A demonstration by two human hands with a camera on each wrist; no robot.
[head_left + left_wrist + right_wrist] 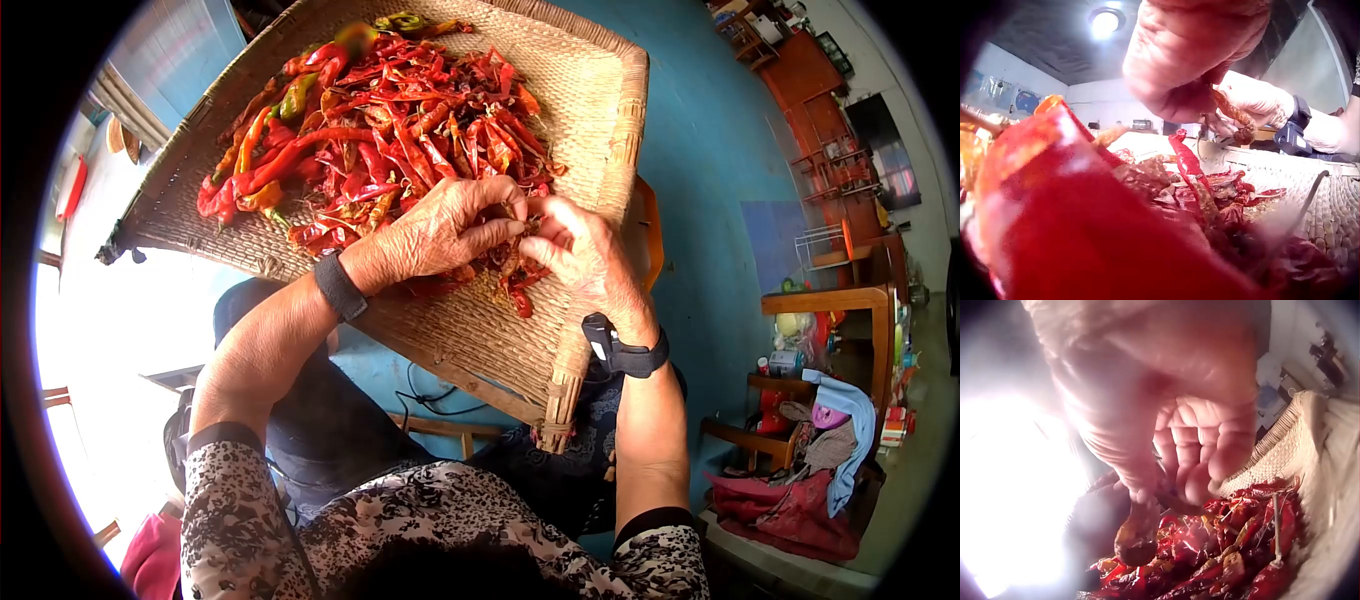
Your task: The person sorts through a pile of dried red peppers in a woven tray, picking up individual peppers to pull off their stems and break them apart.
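Note:
Over the woven basket, both hands meet at one small, shrivelled dried chili pepper, orange-brown in colour. The left hand pinches it between thumb and fingertips. Facing it, the right hand has its curled fingers and thumb at the same pepper, partly covering it. In the right wrist view a wrinkled brownish pepper piece hangs below the thumb. Under the hands lies a heap of red dried chilies, with glossier, plumper peppers on its left side.
The basket's raised rim runs along the right, its near corner close to the person's lap. Black straps circle both wrists. A wooden chair piled with cloths stands at right on the blue floor. A dark cable lies below the basket.

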